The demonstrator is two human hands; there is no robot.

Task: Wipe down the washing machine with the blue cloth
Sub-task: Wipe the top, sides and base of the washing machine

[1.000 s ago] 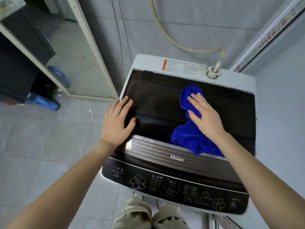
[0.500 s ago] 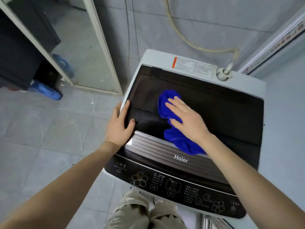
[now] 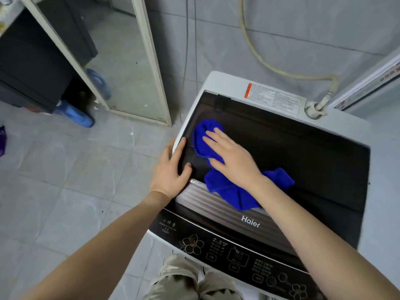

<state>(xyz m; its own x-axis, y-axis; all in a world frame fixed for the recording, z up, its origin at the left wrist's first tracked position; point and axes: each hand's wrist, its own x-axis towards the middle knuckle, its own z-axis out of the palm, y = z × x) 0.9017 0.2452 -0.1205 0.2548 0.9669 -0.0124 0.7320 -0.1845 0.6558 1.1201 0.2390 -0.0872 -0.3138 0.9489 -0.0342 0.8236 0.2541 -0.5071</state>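
The top-loading washing machine (image 3: 298, 148) stands before me, white-bodied with a dark glass lid and a black control panel near me. The blue cloth (image 3: 229, 189) lies bunched on the lid's left part, trailing down over the silver handle strip. My right hand (image 3: 233, 159) presses flat on the cloth, fingers stretched toward the lid's left edge. My left hand (image 3: 171, 169) rests on the machine's left rim, fingers spread, thumb on the lid, holding nothing.
A cream hose (image 3: 270, 68) runs along the tiled wall to the inlet (image 3: 313, 109) at the machine's back right. A framed mirror (image 3: 121, 57) leans on the wall at left, with blue slippers (image 3: 75, 113) and a dark cabinet (image 3: 32, 61) beside it. Grey floor tiles spread out left.
My right hand has slid the blue cloth leftward across the lid, from its middle to near the left edge. My left hand has shifted outward onto the left rim.
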